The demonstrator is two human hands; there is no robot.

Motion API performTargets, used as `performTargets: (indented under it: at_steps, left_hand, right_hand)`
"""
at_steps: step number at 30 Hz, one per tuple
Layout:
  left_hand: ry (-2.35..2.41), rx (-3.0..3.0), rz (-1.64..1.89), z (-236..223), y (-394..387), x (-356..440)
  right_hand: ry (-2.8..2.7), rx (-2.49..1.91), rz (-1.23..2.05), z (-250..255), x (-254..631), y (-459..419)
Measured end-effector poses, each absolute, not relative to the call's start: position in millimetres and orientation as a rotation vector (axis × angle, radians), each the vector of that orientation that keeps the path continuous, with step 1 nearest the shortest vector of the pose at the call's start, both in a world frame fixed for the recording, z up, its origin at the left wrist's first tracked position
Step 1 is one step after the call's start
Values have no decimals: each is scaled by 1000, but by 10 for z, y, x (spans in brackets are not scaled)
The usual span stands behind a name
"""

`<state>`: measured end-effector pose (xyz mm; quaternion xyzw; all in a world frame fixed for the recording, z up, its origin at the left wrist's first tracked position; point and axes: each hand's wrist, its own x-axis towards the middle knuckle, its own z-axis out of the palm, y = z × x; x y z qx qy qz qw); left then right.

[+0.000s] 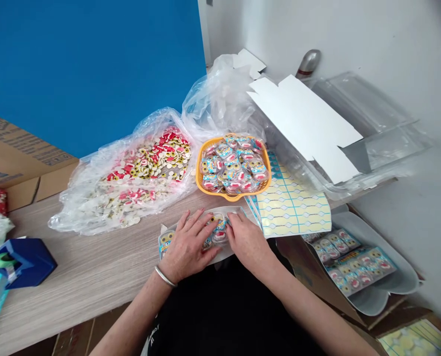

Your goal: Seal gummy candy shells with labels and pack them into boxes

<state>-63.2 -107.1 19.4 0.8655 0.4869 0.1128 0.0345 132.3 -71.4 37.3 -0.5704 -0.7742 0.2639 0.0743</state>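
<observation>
A pale card strip [238, 211] lies at the table's front edge, with small clear blister packs in a row on it. Each pack shows printed eyes and a red mouth. Flat across the row, its fingers stretched out, rests my left hand [190, 244]; it covers the middle packs. One blister pack [219, 228] shows between my two hands. My right hand [248, 238] has its fingers bent and closed at this pack's right edge. Just beyond the hands stands an orange basket [234, 197] heaped with similar packs.
A clear bag [82, 198] of loose red, white and yellow discs lies left of the basket. Yellow sticker sheets [294, 205], white cut card [305, 123] and a clear plastic tray [368, 109] are at right. A blue tape dispenser [34, 262] sits at left; filled strips [361, 272] lie lower right.
</observation>
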Motion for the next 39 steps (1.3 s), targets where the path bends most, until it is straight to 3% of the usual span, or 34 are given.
performTargets:
  at_steps: [20, 30, 39]
  left_hand:
    - [1534, 2695, 215, 223, -1090, -698]
    - [1455, 2780, 252, 281, -1015, -685]
    - [1291, 2871, 122, 381, -791, -406]
  right_hand:
    - [-2275, -1622, 944, 294, 1240, -761]
    - [-1678, -1537, 791, 407, 2080, -686]
    - [-1601, -1591, 960, 139, 2322, -628]
